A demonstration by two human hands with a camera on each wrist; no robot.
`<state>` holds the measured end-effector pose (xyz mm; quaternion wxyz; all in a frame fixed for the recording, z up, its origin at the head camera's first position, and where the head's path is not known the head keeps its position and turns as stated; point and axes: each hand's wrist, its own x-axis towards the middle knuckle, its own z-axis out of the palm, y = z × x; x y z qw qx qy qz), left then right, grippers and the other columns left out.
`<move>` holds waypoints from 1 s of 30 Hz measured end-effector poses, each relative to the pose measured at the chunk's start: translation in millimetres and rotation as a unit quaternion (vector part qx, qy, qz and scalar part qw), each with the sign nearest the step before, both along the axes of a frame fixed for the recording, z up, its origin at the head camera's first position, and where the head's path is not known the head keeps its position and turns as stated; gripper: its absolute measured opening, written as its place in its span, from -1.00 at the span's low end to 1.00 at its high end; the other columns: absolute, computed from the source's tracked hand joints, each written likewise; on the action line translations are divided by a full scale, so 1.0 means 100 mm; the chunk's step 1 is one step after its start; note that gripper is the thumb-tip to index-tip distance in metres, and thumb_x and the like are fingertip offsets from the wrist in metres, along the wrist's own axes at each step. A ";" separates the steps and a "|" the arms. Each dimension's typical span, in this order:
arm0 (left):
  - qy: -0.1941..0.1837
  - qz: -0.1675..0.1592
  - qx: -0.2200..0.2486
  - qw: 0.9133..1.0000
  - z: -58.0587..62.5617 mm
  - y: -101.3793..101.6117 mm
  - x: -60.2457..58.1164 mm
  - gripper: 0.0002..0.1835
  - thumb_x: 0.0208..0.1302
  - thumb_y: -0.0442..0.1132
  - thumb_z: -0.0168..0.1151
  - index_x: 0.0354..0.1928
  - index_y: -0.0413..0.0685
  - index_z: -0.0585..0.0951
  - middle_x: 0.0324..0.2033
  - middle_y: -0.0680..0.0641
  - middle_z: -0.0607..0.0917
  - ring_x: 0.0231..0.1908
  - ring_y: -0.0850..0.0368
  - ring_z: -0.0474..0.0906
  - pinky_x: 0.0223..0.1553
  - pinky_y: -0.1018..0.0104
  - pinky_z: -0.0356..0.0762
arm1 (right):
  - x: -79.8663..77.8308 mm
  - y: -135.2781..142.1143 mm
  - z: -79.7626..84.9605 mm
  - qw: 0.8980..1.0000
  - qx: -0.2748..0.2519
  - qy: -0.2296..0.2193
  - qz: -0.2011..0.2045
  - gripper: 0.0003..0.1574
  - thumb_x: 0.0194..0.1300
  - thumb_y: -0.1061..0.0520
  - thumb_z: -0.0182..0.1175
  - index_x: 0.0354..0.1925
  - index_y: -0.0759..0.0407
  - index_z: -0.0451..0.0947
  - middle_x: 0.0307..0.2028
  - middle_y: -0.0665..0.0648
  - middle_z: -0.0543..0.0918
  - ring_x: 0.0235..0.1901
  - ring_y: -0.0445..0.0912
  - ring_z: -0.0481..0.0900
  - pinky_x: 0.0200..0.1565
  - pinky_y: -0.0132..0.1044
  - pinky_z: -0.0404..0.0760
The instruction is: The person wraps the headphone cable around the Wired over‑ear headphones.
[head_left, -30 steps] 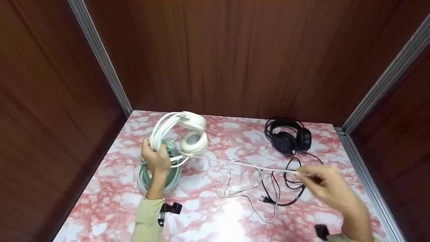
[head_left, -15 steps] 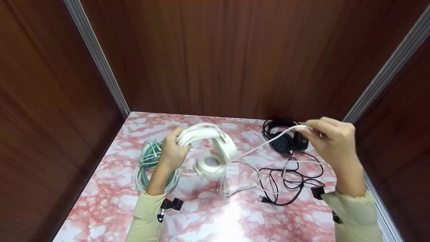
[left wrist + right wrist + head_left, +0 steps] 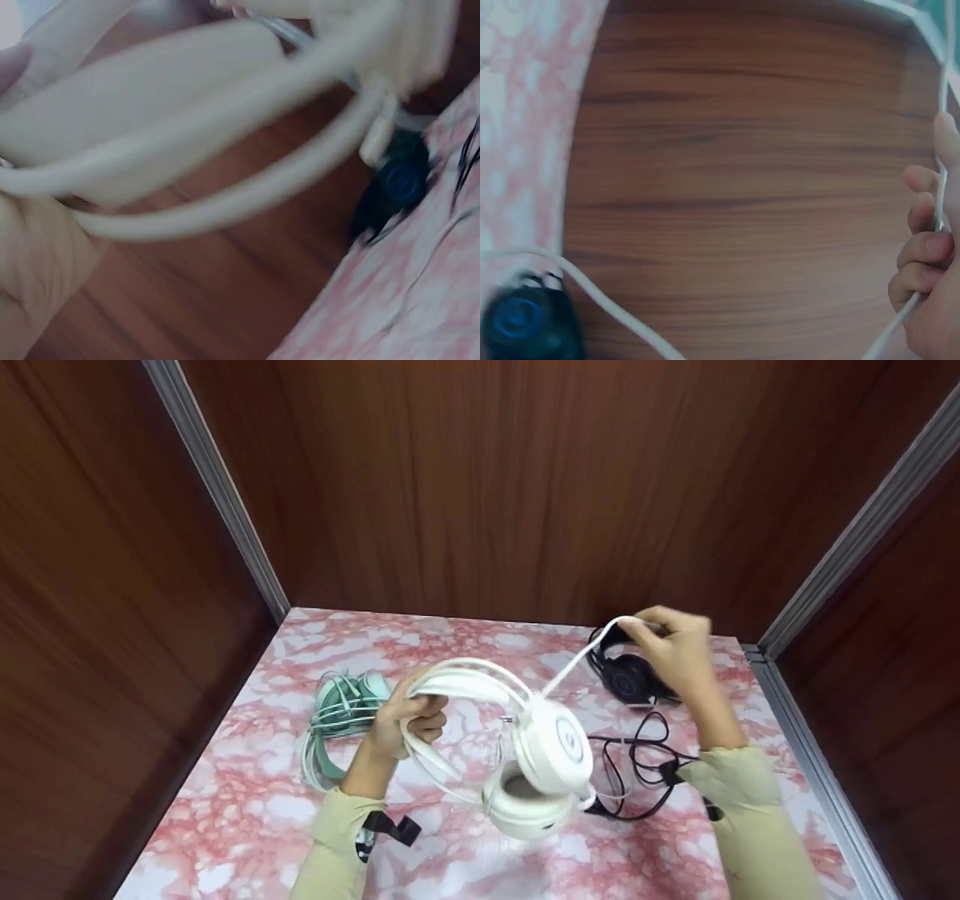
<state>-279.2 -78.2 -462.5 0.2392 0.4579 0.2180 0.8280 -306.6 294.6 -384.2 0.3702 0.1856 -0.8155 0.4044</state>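
Note:
White over-ear headphones [image 3: 555,746] hang above the table in the head view, ear cups low and to the right. Their headband [image 3: 142,105] is in my left hand [image 3: 405,720], whose fingers curl round it. My right hand [image 3: 679,649], up and to the right, pinches the white cable [image 3: 576,661], which runs from an ear cup up to the fingertips. In the right wrist view the cable [image 3: 615,307] also passes through the curled fingers [image 3: 922,274]. The left wrist view is blurred.
Mint-green headphones [image 3: 341,712] wound with their cable lie at left on the pink marbled table [image 3: 247,757]. Black headphones [image 3: 626,679], partly behind my right hand, lie at the back right, with a loose black cable [image 3: 637,816] in front. Wood-grain walls [image 3: 480,495] enclose the table.
My left hand has carried the white headphones rightward, away from the green pair, and turned them. My right hand has risen and moved back with the cable, then shifted left.

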 end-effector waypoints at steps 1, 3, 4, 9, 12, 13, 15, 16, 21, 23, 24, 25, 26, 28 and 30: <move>-0.025 -0.036 0.028 0.999 -0.03 0.02 0.00 -0.75 0.47 -0.24 -0.10 0.04 -0.14 0.49 -0.62 0.05 0.09 -0.73 0.30 -0.04 -0.71 0.46 -0.04 | -0.04 -0.03 -0.09 1.000 0.001 -0.025 0.009 -0.88 0.16 0.19 0.41 -0.47 0.21 0.71 -0.58 0.02 0.66 -0.56 -0.29 0.50 -0.45 -0.52 0.40; -0.086 -0.080 0.072 0.990 -0.10 0.05 0.01 -0.77 0.49 -0.16 -0.11 -0.04 -0.09 0.49 -0.62 0.09 0.06 -0.72 0.32 -0.02 -0.66 0.47 0.02 | -0.10 -0.11 -0.27 0.996 0.002 -0.082 0.028 -0.81 0.26 0.12 0.33 -0.41 0.22 0.72 -0.54 0.02 0.67 -0.52 -0.24 0.54 -0.41 -0.47 0.45; -0.118 -0.088 0.091 0.985 -0.13 0.07 0.02 -0.77 0.49 -0.13 -0.11 -0.09 -0.08 0.49 -0.62 0.11 0.05 -0.71 0.33 -0.01 -0.64 0.48 0.04 | -0.13 -0.16 -0.37 0.993 0.003 -0.111 0.041 -0.79 0.30 0.10 0.29 -0.39 0.21 0.72 -0.54 0.03 0.65 -0.52 -0.21 0.53 -0.42 -0.44 0.45; -0.250 -0.037 0.151 0.956 -0.21 0.21 -0.05 -0.75 0.44 -0.06 -0.04 -0.20 -0.11 0.44 -0.63 0.14 0.04 -0.70 0.36 0.00 -0.62 0.52 0.09 | -0.19 -0.41 -0.87 0.977 0.011 -0.197 0.079 -0.85 0.32 0.29 0.20 -0.36 0.30 0.68 -0.53 0.11 0.62 -0.53 -0.11 0.49 -0.46 -0.34 0.47; -0.315 0.023 0.168 0.934 -0.26 0.30 -0.13 -0.71 0.45 -0.03 -0.11 -0.33 -0.10 0.36 -0.64 0.15 0.01 -0.71 0.36 -0.01 -0.66 0.53 0.08 | -0.11 -0.54 -1.13 0.968 0.042 -0.225 0.103 -0.86 0.30 0.38 0.13 -0.35 0.32 0.62 -0.57 0.10 0.58 -0.59 -0.14 0.44 -0.52 -0.32 0.46; -0.339 0.054 0.167 0.924 -0.28 0.32 -0.15 -0.68 0.47 -0.02 -0.15 -0.37 -0.09 0.35 -0.65 0.15 0.01 -0.72 0.36 -0.01 -0.67 0.54 0.07 | -0.05 -0.59 -1.19 0.963 0.061 -0.238 0.115 -0.85 0.32 0.37 0.11 -0.35 0.29 0.60 -0.58 0.07 0.55 -0.62 -0.17 0.41 -0.54 -0.32 0.46; -0.388 0.130 0.161 0.898 -0.29 0.34 -0.21 -0.65 0.49 -0.01 -0.22 -0.43 -0.06 0.32 -0.67 0.16 0.02 -0.75 0.36 0.01 -0.72 0.53 0.08 | 0.09 -0.66 -1.29 0.949 0.099 -0.262 0.144 -0.82 0.42 0.28 0.05 -0.32 0.21 0.57 -0.58 -0.02 0.48 -0.64 -0.23 0.34 -0.56 -0.33 0.44; -0.409 0.173 0.152 0.883 -0.30 0.34 -0.24 -0.64 0.50 -0.03 -0.23 -0.45 -0.04 0.31 -0.69 0.16 0.04 -0.76 0.36 0.02 -0.75 0.52 0.09 | 0.17 -0.68 -1.32 0.943 0.120 -0.269 0.157 -0.80 0.46 0.24 0.02 -0.30 0.18 0.56 -0.57 -0.05 0.46 -0.63 -0.25 0.32 -0.54 -0.32 0.44; -0.438 0.377 0.083 0.812 -0.35 0.25 -0.33 -0.76 0.49 -0.16 -0.13 -0.42 0.01 0.27 -0.74 0.15 0.13 -0.79 0.35 0.07 -0.77 0.50 0.07 | 0.63 -0.64 -1.34 0.943 0.186 -0.231 0.149 -0.74 0.47 0.13 0.04 -0.43 0.02 0.41 -0.62 -0.17 0.27 -0.62 -0.25 0.23 -0.53 -0.32 0.33; -0.427 0.424 0.060 0.796 -0.37 0.22 -0.34 -0.78 0.49 -0.21 -0.12 -0.40 0.01 0.26 -0.74 0.15 0.13 -0.79 0.35 0.06 -0.76 0.49 0.05 | 0.77 -0.59 -1.32 0.945 0.199 -0.223 0.135 -0.69 0.46 0.11 0.07 -0.48 -0.02 0.35 -0.64 -0.20 0.21 -0.63 -0.27 0.20 -0.56 -0.34 0.27; -0.428 0.437 0.056 0.789 -0.38 0.21 -0.34 -0.78 0.48 -0.22 -0.10 -0.40 0.01 0.27 -0.74 0.14 0.13 -0.79 0.34 0.05 -0.76 0.49 0.05 | 0.82 -0.57 -1.31 0.943 0.207 -0.224 0.130 -0.68 0.46 0.09 0.07 -0.49 -0.05 0.33 -0.65 -0.22 0.19 -0.64 -0.28 0.18 -0.57 -0.36 0.25; -0.428 0.448 0.051 0.784 -0.38 0.21 -0.34 -0.78 0.49 -0.23 -0.10 -0.41 0.01 0.28 -0.74 0.13 0.13 -0.79 0.34 0.04 -0.77 0.48 0.04 | 0.87 -0.55 -1.30 0.942 0.211 -0.229 0.128 -0.66 0.46 0.08 0.07 -0.50 -0.05 0.32 -0.66 -0.23 0.18 -0.66 -0.30 0.17 -0.58 -0.37 0.23; -0.427 0.459 0.047 0.777 -0.39 0.20 -0.34 -0.76 0.49 -0.24 -0.10 -0.42 0.02 0.26 -0.74 0.13 0.13 -0.80 0.33 0.04 -0.77 0.49 0.04 | 0.91 -0.52 -1.29 0.939 0.215 -0.235 0.127 -0.66 0.46 0.08 0.07 -0.51 -0.06 0.31 -0.66 -0.23 0.18 -0.66 -0.31 0.16 -0.59 -0.38 0.22; -0.425 0.486 0.044 0.763 -0.39 0.20 -0.34 -0.76 0.47 -0.26 -0.07 -0.44 0.01 0.28 -0.73 0.13 0.13 -0.80 0.34 0.04 -0.77 0.50 0.03 | 0.98 -0.48 -1.26 0.936 0.220 -0.245 0.127 -0.66 0.47 0.07 0.07 -0.51 -0.06 0.32 -0.65 -0.23 0.18 -0.65 -0.32 0.16 -0.58 -0.39 0.22; -0.420 0.513 0.042 0.747 -0.39 0.19 -0.35 -0.77 0.44 -0.28 -0.03 -0.44 0.01 0.30 -0.71 0.13 0.13 -0.79 0.35 0.04 -0.77 0.51 0.03 | 1.05 -0.42 -1.21 0.934 0.219 -0.255 0.124 -0.69 0.46 0.06 0.07 -0.49 -0.06 0.35 -0.65 -0.23 0.20 -0.65 -0.32 0.17 -0.58 -0.38 0.25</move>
